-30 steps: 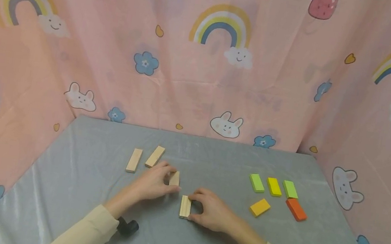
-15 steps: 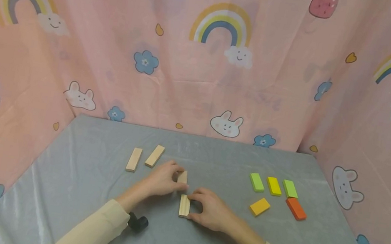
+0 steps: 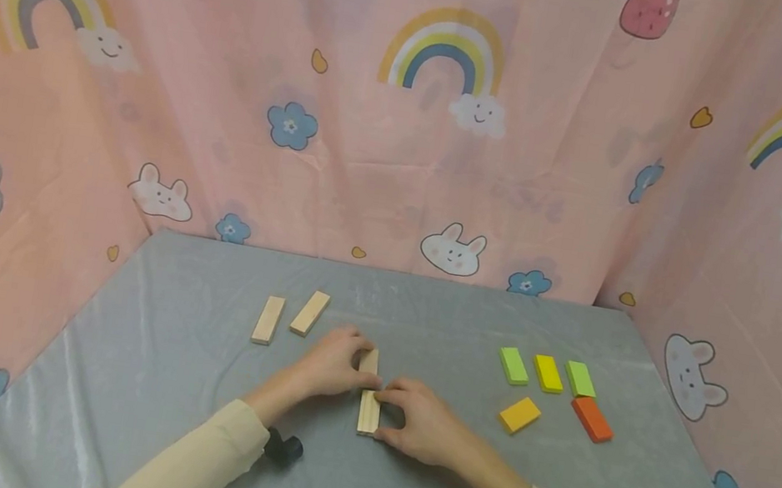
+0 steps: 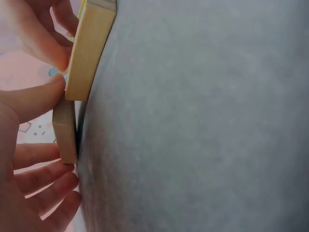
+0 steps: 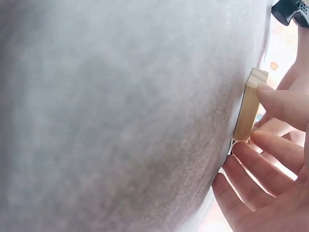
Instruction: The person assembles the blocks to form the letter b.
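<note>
Near the middle of the table, my right hand [image 3: 425,424] holds a plain wooden block [image 3: 369,414] lengthwise, with thumb and index finger at its ends. Just beyond it, my left hand [image 3: 327,365] grips a second plain wooden block [image 3: 370,361] between thumb and fingers. The two blocks stand nearly end to end, and the left thumb is at the junction. In the left wrist view, the left hand's block [image 4: 65,128] sits against the end of the right hand's block [image 4: 89,53]. The right wrist view shows the right hand's block [image 5: 248,108] flat on the cloth.
Two more plain wooden blocks [image 3: 267,320] lie at the back left. On the right are two green blocks [image 3: 514,365], a yellow block [image 3: 548,374], an orange-yellow block [image 3: 520,415] and a red-orange block [image 3: 592,418]. Grey cloth [image 3: 427,308] covers the table; a patterned curtain [image 3: 371,174] surrounds it.
My left hand has carried its block rightward and then slightly nearer, up to the far end of the other block. The right hand and its block have hardly moved.
</note>
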Demonstrator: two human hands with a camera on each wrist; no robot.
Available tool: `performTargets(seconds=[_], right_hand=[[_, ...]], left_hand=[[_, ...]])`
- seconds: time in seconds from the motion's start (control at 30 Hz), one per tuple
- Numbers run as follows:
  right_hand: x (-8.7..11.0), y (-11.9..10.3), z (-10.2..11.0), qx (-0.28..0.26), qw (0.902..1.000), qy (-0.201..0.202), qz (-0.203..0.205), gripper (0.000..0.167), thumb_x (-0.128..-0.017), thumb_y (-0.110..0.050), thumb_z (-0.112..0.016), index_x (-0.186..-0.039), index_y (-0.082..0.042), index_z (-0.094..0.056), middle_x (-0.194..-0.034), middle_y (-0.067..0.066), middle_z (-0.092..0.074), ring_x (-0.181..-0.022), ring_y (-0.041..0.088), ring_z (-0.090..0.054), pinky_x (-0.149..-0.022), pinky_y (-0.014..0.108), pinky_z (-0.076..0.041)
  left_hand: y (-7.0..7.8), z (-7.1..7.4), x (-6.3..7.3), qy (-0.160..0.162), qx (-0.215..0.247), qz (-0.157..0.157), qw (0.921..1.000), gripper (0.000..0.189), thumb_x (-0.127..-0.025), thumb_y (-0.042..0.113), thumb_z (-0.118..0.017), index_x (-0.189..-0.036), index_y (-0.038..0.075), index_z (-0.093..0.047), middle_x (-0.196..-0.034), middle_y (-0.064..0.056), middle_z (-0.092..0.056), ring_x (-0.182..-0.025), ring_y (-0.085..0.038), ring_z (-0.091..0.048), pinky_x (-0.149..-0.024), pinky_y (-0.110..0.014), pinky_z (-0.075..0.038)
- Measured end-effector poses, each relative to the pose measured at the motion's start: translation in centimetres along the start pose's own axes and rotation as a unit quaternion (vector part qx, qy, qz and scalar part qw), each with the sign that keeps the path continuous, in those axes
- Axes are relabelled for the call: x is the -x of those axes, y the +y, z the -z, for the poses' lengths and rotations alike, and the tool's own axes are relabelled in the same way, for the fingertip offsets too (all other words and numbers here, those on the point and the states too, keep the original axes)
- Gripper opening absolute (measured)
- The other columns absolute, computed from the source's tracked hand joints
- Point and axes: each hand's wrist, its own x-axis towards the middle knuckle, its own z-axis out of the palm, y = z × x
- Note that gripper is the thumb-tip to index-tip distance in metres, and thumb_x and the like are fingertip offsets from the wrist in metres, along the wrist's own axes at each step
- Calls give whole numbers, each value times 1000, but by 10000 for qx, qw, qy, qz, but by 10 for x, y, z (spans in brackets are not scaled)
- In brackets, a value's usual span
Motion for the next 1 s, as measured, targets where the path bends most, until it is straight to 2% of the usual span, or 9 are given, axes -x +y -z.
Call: performTargets(seconds=[0.1, 0.2, 0.3, 0.4, 0.53, 0.7, 1.0], right_hand=[[0, 1, -1, -7, 10000, 28, 10, 44, -86, -24, -84, -124, -6, -72, -115, 1, -65, -105, 19, -61, -90, 41, -54], [0, 1, -1, -54, 10000, 66, 18, 44, -85, -24, -84, -123, -6, -72, -115, 1, -66, -105, 19, -62, -90, 41, -54], [0, 1, 0, -88, 9999, 80, 18, 43, -85, -24, -84, -123, -6, -72, -115, 2, -66, -105, 20, -62, -90, 41, -54], [0, 1, 0, -97, 9999, 51, -1, 43, -85, -25, -84, -123, -6, -72, -115, 2, -66, -106, 20, -62, -91, 41, -54], [-1, 1, 0, -89, 10000, 41, 4, 43, -86, -25, -84, -123, -6, -72, -115, 1, -67, -106, 20, -62, -91, 41, -54], [-1, 0, 1, -18, 10000, 49, 46, 44, -86, -26, -84, -123, -6, -72, -115, 2, -66, -106, 20, -62, -90, 40, -54], [-1, -2, 0, -30, 10000, 15, -68, 44, -87, -26, -83, -124, -6, -72, -117, 3, -66, -109, 22, -61, -93, 43, -53]], left_hand=[[0, 0, 1, -22, -18, -75, 10000, 61, -87, 44, -80, -128, 1, -67, -124, -14, -63, -113, -31, -59, -92, -46, -51], [0, 2, 1, -75, 44, -142, 9999, 53, -91, 36, -77, -129, 0, -67, -126, -15, -63, -117, -33, -58, -96, -49, -50], [-1, 4, 2, -129, 175, -90, 9997, 42, -95, 24, -73, -129, 0, -66, -127, -15, -62, -121, -35, -56, -100, -51, -48], [-1, 5, 2, -105, 336, 16, 9994, 38, -95, 18, -72, -128, -1, -67, -126, -16, -63, -122, -36, -56, -102, -52, -47], [-1, 4, 2, -73, 297, 47, 9995, 39, -93, 21, -75, -126, 0, -69, -125, -15, -65, -121, -35, -57, -101, -52, -48], [-1, 2, 2, -143, 139, -91, 9998, 41, -93, 25, -75, -126, 1, -69, -124, -12, -66, -120, -33, -58, -100, -50, -49], [-1, 3, 3, -186, 222, -145, 9995, 40, -93, 25, -76, -125, 3, -70, -124, -10, -66, -118, -31, -58, -99, -49, -49]])
